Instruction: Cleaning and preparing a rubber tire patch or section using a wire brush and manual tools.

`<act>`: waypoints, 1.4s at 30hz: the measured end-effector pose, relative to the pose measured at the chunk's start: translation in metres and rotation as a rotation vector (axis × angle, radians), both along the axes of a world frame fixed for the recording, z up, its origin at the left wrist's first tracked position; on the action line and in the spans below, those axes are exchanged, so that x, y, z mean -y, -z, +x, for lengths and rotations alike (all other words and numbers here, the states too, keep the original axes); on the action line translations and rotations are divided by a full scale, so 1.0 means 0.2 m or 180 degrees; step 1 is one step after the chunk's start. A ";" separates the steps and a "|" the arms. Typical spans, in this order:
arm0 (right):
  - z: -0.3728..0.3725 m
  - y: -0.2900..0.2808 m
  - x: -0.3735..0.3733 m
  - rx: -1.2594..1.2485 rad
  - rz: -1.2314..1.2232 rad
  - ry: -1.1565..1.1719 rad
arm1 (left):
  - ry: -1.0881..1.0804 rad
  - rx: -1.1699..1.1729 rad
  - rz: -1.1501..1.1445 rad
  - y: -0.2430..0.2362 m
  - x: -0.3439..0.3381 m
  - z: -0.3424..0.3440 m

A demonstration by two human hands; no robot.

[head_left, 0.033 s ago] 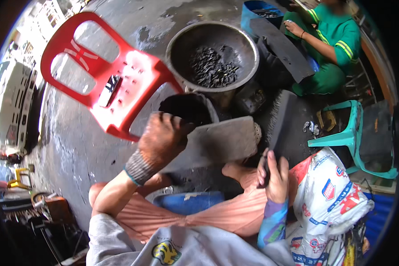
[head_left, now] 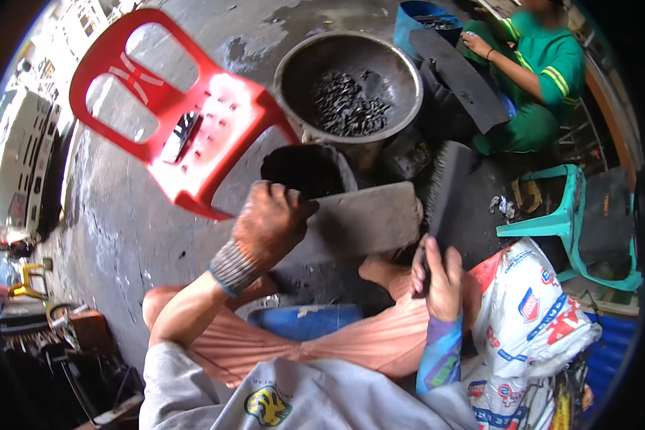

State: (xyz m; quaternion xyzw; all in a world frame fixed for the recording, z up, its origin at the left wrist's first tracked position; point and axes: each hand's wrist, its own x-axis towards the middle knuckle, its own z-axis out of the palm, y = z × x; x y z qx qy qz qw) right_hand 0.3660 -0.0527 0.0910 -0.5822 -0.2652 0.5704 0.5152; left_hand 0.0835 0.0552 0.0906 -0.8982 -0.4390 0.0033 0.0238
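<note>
On my feed the biggest shape is the red plastic chair (head_left: pixel 226 118), smooth and glossy, its back cut with rounded openings. Next to it I see a wide, round metal bowl (head_left: pixel 297 82) holding a heap of jagged black pieces (head_left: pixel 351 107). At lower right sits a crinkled white plastic sack (head_left: pixel 505 340), and below the bowl a flat grey slab (head_left: pixel 373 218), its right end rough and crumbly. Since the earlier frame, the dark brush (head_left: pixel 453 193) has come slightly nearer that end; the left hand (head_left: pixel 271 218) has stayed over the slab's left part. The brush is long and tilted, greyish bristles lining its left side, just beside the slab. The right hand (head_left: pixel 444 283) is closed around its handle. The left, in a stained knitted glove (head_left: pixel 236 269), has curled fingers; whether they grip anything, I cannot tell.
</note>
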 end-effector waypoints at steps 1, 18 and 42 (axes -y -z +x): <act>-0.06 0.00 0.00 0.0108 -0.0068 -0.0162 | -0.0635 -0.0310 0.0191 0.12 0.07 -0.01; -0.70 0.10 -0.11 0.1290 0.0016 -0.1253 | -0.1364 0.2399 0.0640 0.47 0.28 -0.12; -0.63 0.35 0.28 0.1651 -0.0506 -0.0943 | -0.1435 0.2717 0.0577 0.49 0.26 -0.10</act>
